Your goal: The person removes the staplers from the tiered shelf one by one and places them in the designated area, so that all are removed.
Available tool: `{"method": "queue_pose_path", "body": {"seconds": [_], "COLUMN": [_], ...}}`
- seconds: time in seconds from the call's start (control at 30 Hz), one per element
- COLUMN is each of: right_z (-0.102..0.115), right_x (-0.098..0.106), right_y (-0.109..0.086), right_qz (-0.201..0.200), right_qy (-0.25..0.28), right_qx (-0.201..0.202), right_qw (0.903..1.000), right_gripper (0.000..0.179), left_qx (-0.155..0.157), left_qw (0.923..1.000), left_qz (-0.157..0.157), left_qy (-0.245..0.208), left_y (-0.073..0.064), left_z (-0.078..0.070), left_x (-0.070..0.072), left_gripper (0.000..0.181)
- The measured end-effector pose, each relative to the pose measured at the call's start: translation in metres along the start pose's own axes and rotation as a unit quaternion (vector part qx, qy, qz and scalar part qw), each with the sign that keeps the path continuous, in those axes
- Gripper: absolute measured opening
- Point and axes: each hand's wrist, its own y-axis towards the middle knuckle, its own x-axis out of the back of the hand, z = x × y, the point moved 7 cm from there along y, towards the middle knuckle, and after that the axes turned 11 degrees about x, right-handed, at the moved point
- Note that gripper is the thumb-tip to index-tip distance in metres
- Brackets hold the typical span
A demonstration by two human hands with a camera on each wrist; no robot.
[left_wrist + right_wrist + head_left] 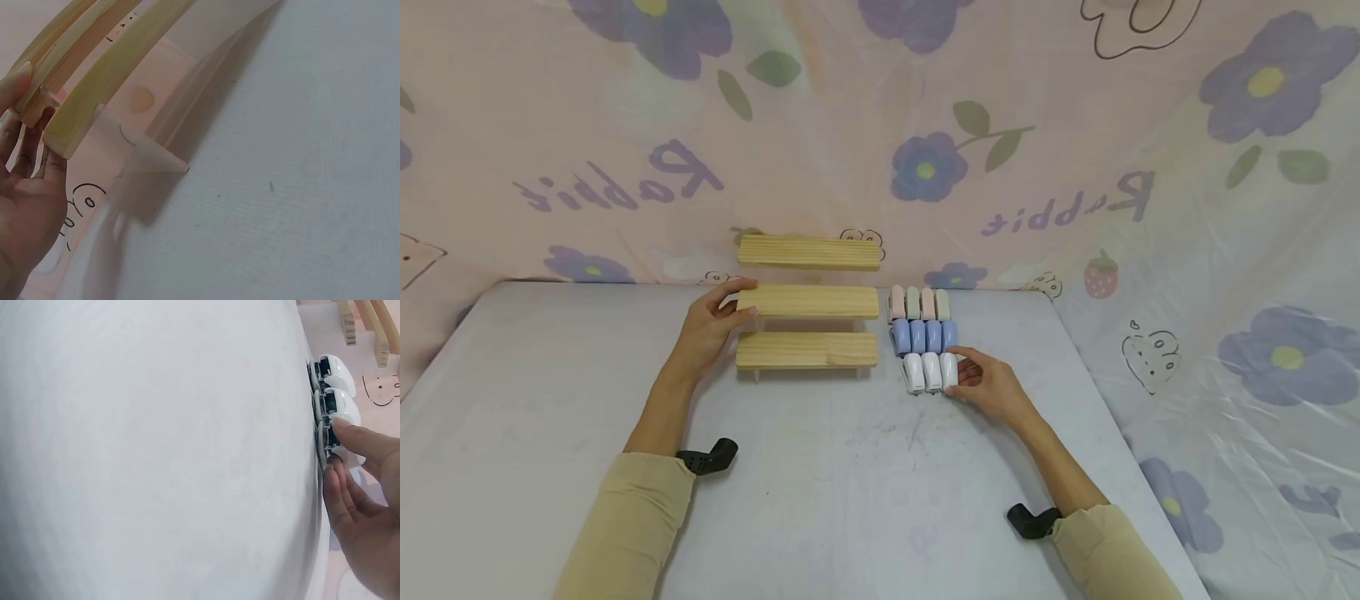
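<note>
A three-tier wooden shelf (807,301) on clear supports stands at the back of the table. My left hand (706,327) grips the left end of its middle board, thumb in front and fingers at the back edge; the left wrist view shows that hand (28,194) around the board ends. To the shelf's right, small staplers lie in rows. My right hand (992,386) pinches the rightmost white stapler (950,372) between thumb and fingers. Two more white staplers (922,372) sit beside it. In the right wrist view, the thumb (356,436) rests on that stapler's front.
Behind the white row lie several blue staplers (925,337), then a row of pink and pale green ones (919,303). A flower-patterned curtain (850,167) hangs behind and along the right of the white table (820,500).
</note>
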Motion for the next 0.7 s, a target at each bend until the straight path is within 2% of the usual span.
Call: {"method": "queue_pose_path", "body": {"seconds": [0.27,0.5,0.6,0.7], "right_z": [-0.0024,-0.0048,-0.0047,-0.0044], "right_x": [-0.0029,-0.0028,-0.0011,0.0022], "right_y": [0.0025,0.0036,0.0025,0.0021], "right_qz": [0.004,0.011,0.011,0.008], "right_qy": [0.004,0.022,0.025,0.027], "right_qx": [0.000,0.005,0.014,0.020], "right_qw": [1.0000,0.9997,0.9995,0.9994], "right_gripper": [0.066,0.067,0.067,0.067], "left_qx": [0.000,0.021,0.022,0.018], "left_qw": [1.0000,0.9996,0.9993,0.9978], "left_qz": [-0.005,-0.013,-0.017,-0.024], "left_qy": [-0.005,0.010,0.025,0.060], "left_y": [0.0027,0.0052,0.0025,-0.0020], "left_z": [0.0020,0.0058,0.0057,0.0040], "left_x": [0.0021,0.0050,0.0069,0.0093], "left_gripper": [0.046,0.051,0.052,0.052]}}
